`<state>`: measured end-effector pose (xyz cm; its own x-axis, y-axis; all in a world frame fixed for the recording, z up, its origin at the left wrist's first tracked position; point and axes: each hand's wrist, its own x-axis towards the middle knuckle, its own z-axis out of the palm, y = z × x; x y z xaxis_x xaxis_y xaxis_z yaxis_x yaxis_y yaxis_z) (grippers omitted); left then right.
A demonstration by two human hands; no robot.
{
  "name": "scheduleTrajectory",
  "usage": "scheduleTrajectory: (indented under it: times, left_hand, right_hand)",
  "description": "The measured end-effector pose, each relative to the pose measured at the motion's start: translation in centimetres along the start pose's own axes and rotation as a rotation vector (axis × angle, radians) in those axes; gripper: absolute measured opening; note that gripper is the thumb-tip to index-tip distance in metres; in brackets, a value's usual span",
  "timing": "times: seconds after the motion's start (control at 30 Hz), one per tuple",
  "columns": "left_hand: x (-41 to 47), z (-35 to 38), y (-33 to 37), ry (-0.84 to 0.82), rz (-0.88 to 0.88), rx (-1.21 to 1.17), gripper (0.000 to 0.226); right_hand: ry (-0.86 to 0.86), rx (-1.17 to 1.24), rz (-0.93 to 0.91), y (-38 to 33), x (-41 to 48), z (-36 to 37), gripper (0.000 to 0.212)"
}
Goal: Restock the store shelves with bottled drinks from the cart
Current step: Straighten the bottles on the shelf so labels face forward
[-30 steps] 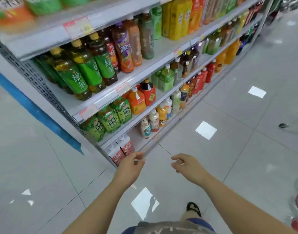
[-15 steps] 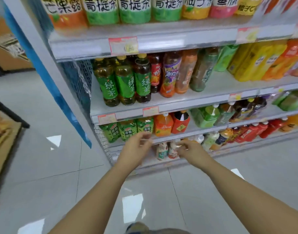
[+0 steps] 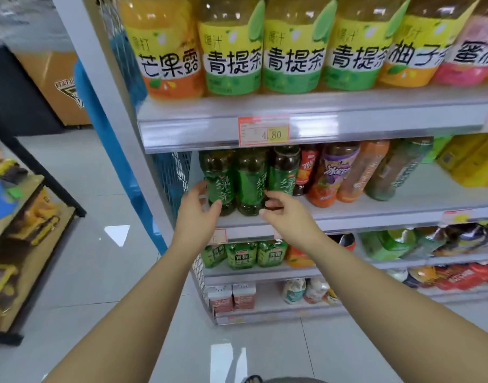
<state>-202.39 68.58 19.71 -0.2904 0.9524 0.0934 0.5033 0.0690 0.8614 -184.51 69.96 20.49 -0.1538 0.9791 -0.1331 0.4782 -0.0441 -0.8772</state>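
Three green tea bottles (image 3: 249,178) stood upright, side by side, at the left end of the shelf (image 3: 389,214) below the price tag (image 3: 263,132). The left hand (image 3: 197,217) was open at the leftmost bottle (image 3: 219,172), with its fingers spread along the bottle's left side and its thumb across the front. The right hand (image 3: 288,217) was at the base of the rightmost green bottle (image 3: 283,172) with curled fingers; whether they gripped it could not be told.
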Motion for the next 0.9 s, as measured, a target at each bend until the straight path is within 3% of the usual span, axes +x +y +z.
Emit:
scheduleTrajectory:
  times: [0.1,0.23,0.47,0.67,0.9]
  left_hand:
    - [1.8,0.5,-0.8,0.010,-0.036,-0.009,0.061]
    - [3.5,1.4,-1.5,-0.003,-0.065,-0.019,0.069]
    - [4.6,2.6,-1.7,0.058,-0.022,-0.042,0.065]
    - [4.8,2.6,-2.1,0.062,-0.003,-0.031,0.062]
    - [4.8,1.6,-2.4,-0.025,0.014,-0.014,0.058]
  right_hand:
    - [0.021,0.044,0.014,-0.6,1.3,1.1,0.060]
    - [0.085,0.019,-0.010,-0.3,2.8,3.2,0.053]
    - [0.277,0.029,0.014,-0.3,3.9,4.9,0.057]
    - [0.456,0.051,0.037,0.0,4.5,6.0,0.047]
    - [0.586,0.263,0.192,-0.2,4.7,7.6,0.040]
